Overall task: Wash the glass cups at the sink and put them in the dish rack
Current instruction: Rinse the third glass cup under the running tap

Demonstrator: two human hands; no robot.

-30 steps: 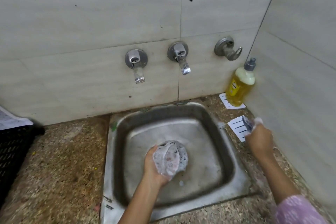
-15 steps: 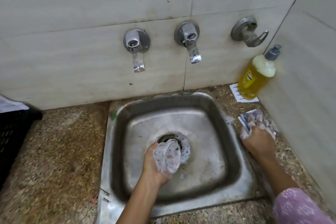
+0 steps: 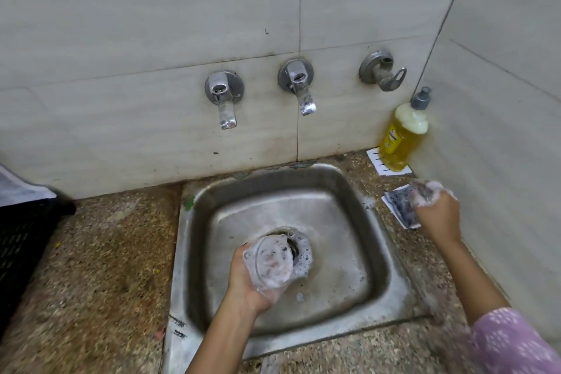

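Setting: pale tiled walls (image 3: 151, 24) meet in a corner above a speckled stone counter (image 3: 100, 267).
Far left: a black slatted crate (image 3: 21, 240) sits at the counter's edge, something white lying on top of it.
Sink: a square steel basin (image 3: 349, 252) is set into the counter, with foam around its drain (image 3: 299, 247).
Taps: two chrome spouts (image 3: 226, 100) (image 3: 299, 85) project from the wall above the basin; no water runs from either. A third fitting (image 3: 381, 71) is mounted further right.
Left hand (image 3: 252, 279): over the basin near the drain, fingers wrapped around a soapy glass cup (image 3: 273, 261) tilted on its side, mouth facing up toward the camera.
Soap: a yellow dish-liquid bottle (image 3: 403, 136) stands in the corner on a white lined card.
Right hand (image 3: 437, 212): on the counter right of the basin, foam-covered, fingers curled around a sudsy wad that looks like a scrubber (image 3: 425, 191), just beside another lined card (image 3: 400, 206). Blur hides the grip's detail.
Sleeve: pink, patterned (image 3: 513, 343), at lower right.
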